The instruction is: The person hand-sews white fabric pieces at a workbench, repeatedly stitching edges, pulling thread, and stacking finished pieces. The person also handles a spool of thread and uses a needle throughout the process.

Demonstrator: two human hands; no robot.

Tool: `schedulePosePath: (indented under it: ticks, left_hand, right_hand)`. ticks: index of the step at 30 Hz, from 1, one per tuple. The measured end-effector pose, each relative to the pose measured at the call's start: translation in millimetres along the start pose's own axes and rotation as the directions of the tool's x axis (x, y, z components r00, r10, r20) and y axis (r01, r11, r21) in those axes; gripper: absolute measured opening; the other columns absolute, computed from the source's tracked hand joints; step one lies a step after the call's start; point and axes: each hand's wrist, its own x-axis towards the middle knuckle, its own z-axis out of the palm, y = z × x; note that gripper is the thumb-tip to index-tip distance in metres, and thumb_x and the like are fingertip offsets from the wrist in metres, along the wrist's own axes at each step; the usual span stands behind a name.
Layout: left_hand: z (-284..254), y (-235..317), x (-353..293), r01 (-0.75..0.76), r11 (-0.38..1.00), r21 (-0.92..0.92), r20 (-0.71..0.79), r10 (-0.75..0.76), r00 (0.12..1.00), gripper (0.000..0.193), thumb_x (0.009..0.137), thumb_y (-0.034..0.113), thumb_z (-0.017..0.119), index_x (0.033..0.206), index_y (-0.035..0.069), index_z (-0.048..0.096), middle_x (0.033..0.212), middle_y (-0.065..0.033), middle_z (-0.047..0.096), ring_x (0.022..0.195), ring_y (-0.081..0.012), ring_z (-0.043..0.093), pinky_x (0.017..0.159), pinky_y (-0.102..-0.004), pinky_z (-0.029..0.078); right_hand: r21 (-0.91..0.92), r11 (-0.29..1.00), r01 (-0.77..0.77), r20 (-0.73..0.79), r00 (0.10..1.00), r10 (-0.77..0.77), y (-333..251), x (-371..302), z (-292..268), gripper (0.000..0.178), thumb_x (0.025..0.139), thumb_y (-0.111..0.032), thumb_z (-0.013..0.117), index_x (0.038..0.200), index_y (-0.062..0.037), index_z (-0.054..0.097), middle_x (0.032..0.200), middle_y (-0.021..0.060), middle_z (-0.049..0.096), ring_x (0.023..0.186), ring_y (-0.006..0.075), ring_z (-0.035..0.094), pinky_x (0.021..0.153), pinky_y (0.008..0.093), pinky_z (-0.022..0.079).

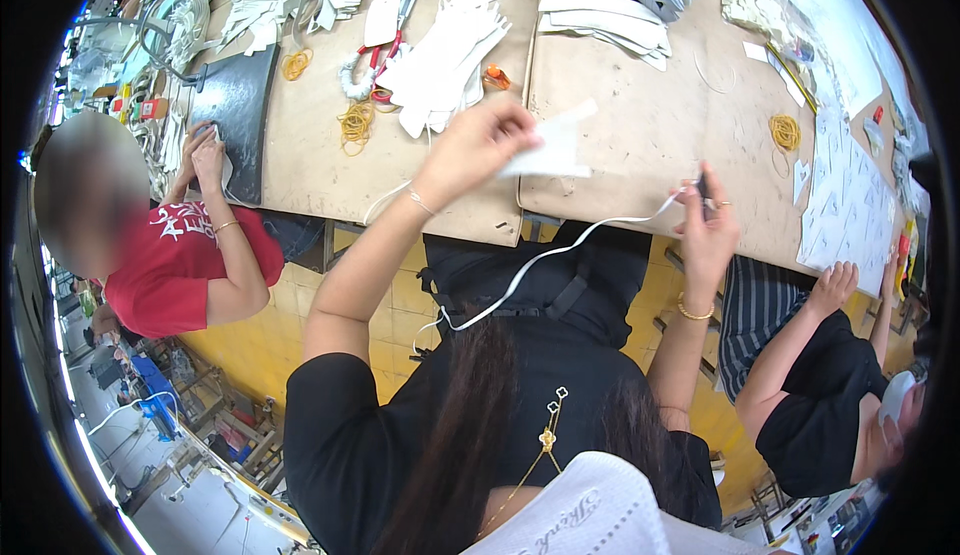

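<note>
My left hand [482, 143] is over the near table edge, slightly blurred, its fingers closed on a flat white piece of material [555, 147]. My right hand [710, 227] is raised at the right, fingers closed around a small dark object [704, 189] whose kind I cannot make out. A thin white cord [535, 263] runs from the right fingers, sags across my lap and loops back at the left. Beyond my left hand lies a heap of white cut strips [445, 65]. Beside the heap is an orange tool [496, 77].
Red-handled scissors [400, 30], yellow rubber bands [356, 125] and a dark board [240, 105] lie to the left. Stacked white pieces [605, 15] lie at the back; more rubber bands [785, 133] at the right. One person in red [190, 265] and another in black [820, 405] sit on either side.
</note>
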Motion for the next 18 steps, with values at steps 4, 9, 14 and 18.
schedulePosePath:
  ticks: [4,9,14,18]
  left_hand:
    - [-44,-19,26,-0.124,0.928,-0.352,-0.377,-0.019,0.926,0.025,0.092,0.013,0.073,0.109,-0.003,0.065,0.087,-0.002,0.069,0.079,-0.0075,0.064,0.068,-0.0228,0.05]
    - [-71,-50,66,0.042,0.996,-0.075,-0.506,-0.074,0.859,0.038,0.093,0.023,0.073,0.12,-0.003,0.066,0.096,-0.009,0.072,0.089,-0.0104,0.065,0.077,-0.0262,0.052]
    - [-86,-84,46,0.22,0.902,0.371,-0.59,0.046,0.806,0.03,0.086,0.027,0.075,0.101,0.001,0.075,0.093,-0.0171,0.072,0.087,-0.0264,0.068,0.081,-0.0373,0.053]
    - [-80,-100,38,0.327,0.855,0.402,-0.599,-0.025,0.801,0.029,0.082,0.024,0.078,0.095,-0.001,0.073,0.089,-0.0181,0.071,0.086,-0.0311,0.068,0.08,-0.0407,0.053]
  right_hand:
    - [-0.242,0.97,0.002,-0.121,0.992,-0.033,2,37,-33,0.043,0.098,-0.013,0.065,0.14,-0.0048,0.059,0.104,0.0095,0.073,0.086,0.0114,0.074,0.05,0.0213,0.052]
    - [-0.244,0.968,0.06,-0.161,0.982,-0.102,7,54,-36,0.044,0.097,-0.013,0.065,0.139,-0.0036,0.058,0.09,0.007,0.072,0.08,0.0122,0.074,0.05,0.0226,0.054]
    - [-0.296,0.953,0.061,-0.137,0.985,-0.106,18,58,-31,0.044,0.096,-0.013,0.064,0.139,-0.0054,0.059,0.081,0.0072,0.075,0.07,0.0084,0.07,0.051,0.0251,0.052]
    - [-0.364,0.929,0.064,-0.103,0.989,-0.108,24,68,-24,0.041,0.096,-0.014,0.064,0.136,-0.0066,0.061,0.074,0.0053,0.073,0.063,0.0071,0.065,0.053,0.025,0.048]
